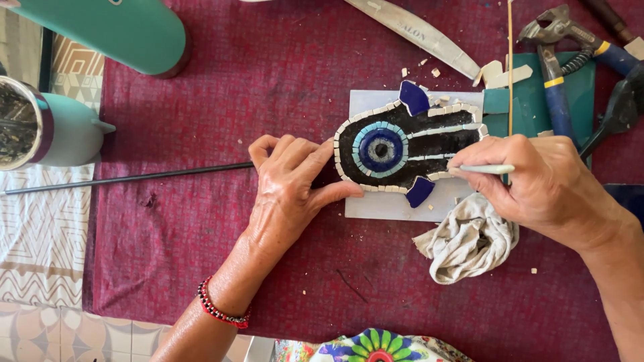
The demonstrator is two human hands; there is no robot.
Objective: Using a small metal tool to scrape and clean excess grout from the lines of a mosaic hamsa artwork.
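We saw the left hand [290, 190] spread flat, thumb and fingers bracing the end of the hand-shaped mosaic piece [406, 149]; the piece lay on a pale tile [389, 204] on the maroon-clothed worktop [201, 234]; the right hand [537, 181] pinched a thin pale tool [484, 169] against the mosaic's edge; crumpled rag [466, 243] just below; nippers [560, 67] at upper right.

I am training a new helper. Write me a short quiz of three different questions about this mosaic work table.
1. True or false: the left hand rests against the black hand-shaped mosaic piece with a blue eye.
2. The right hand holds: A) blue-handled nippers B) thin pale stick tool C) crumpled grey rag.
3. Fill in: the mosaic lies on a pale ___ board.

Key: 1 true; 2 B; 3 rectangular.
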